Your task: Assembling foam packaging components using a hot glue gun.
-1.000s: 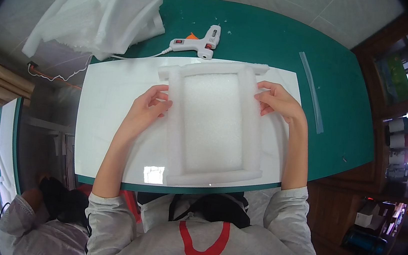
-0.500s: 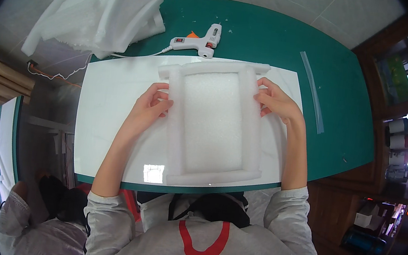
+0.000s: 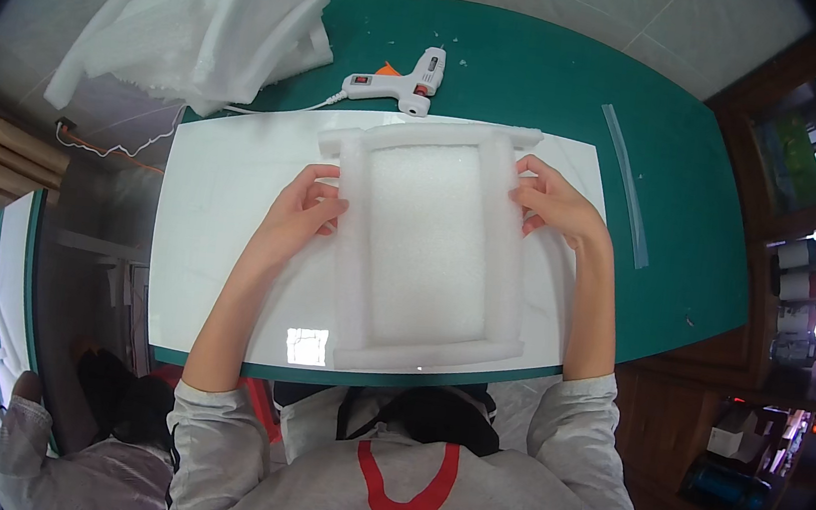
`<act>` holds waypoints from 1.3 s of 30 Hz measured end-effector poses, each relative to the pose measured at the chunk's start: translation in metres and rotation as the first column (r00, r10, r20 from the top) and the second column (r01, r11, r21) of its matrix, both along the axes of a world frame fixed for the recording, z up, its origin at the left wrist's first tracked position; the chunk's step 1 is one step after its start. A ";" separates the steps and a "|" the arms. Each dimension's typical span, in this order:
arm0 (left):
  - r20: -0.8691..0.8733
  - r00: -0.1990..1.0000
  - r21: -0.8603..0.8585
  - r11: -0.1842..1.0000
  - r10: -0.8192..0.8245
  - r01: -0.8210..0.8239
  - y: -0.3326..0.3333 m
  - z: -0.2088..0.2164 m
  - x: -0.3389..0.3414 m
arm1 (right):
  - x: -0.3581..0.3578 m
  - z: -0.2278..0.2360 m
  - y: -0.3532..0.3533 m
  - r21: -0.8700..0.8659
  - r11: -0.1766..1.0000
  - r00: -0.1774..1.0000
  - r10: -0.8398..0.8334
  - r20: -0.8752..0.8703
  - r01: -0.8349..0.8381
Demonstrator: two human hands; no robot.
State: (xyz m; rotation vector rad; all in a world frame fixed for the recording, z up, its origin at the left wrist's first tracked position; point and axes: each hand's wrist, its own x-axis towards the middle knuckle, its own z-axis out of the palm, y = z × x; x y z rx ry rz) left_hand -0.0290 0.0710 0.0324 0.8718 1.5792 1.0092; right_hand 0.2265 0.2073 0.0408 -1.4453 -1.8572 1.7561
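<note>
Centrally, a white foam assembly (image 3: 425, 247) lies on a glossy white board (image 3: 231, 220), its 4 padded strips framing a flat middle panel. The 2 hands flank it: the left hand (image 3: 303, 211) has its fingers loosely curled, tips at the outer side of the left strip (image 3: 352, 259), and the right hand (image 3: 556, 207) is placed likewise at the right strip (image 3: 504, 266); whether either pinches the foam or merely touches it cannot be told. The chief hazard is skewing: should 1 hand press inward harder than the other, the soft side strips could bow or lean. The far strip (image 3: 437, 135), whose ends project past the side strips, might twist if knocked, and bonding at the joints is not visible. The near strip (image 3: 427, 352) rests close to the near edge of the green table (image 3: 550, 70), so a pull toward the body could slide the assembly over that edge, the smooth board probably offering little grip. Beyond the board lies a white glue gun (image 3: 402, 88); a snag on its cord (image 3: 263, 113) might drag the nozzle against the foam, marking it if hot.
</note>
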 end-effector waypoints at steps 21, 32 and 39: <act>0.077 0.988 -0.004 0.991 -0.133 0.133 -0.002 -0.002 -0.019 | 0.026 -0.006 0.018 -0.066 0.985 0.970 0.143 -0.196 -0.159; 0.020 0.991 0.084 0.988 -0.130 0.128 0.000 -0.016 -0.019 | 0.017 -0.005 0.013 -0.025 0.982 0.964 0.177 -0.196 -0.186; 0.024 0.990 0.116 0.984 -0.140 0.136 0.001 -0.015 -0.017 | 0.019 -0.007 0.014 -0.019 0.977 0.955 0.205 -0.213 -0.214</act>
